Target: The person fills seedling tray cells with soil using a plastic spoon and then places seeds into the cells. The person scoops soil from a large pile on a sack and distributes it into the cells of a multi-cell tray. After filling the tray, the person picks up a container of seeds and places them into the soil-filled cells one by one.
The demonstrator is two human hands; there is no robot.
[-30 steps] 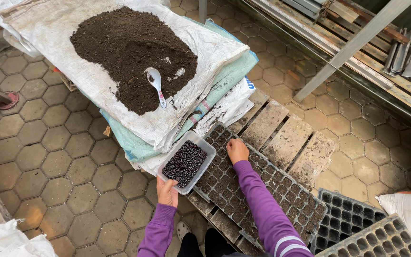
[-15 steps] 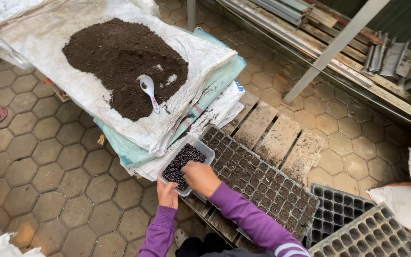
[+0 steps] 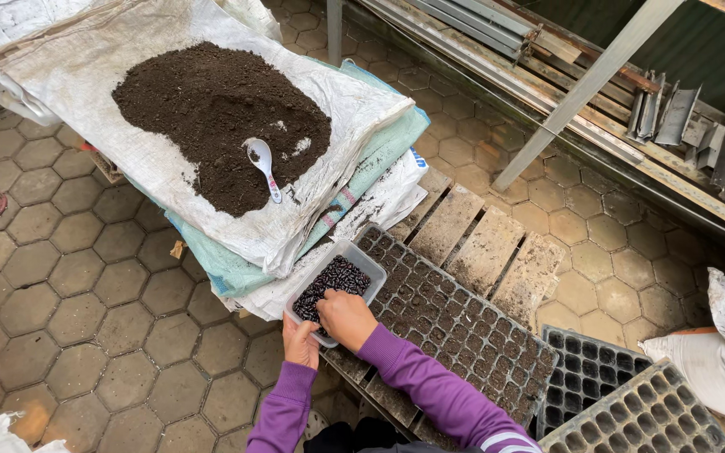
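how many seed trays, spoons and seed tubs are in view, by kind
seed trays: 3 – filled tray, empty black tray, tray at the bottom right edge
white spoon: 1
clear seed tub: 1
total: 5

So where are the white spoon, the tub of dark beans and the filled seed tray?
white spoon [image 3: 262,165]: head view, on the bowl end lying in the soil heap.
tub of dark beans [image 3: 336,278]: head view, on the beans inside.
filled seed tray [image 3: 463,331]: head view, on its middle cells.
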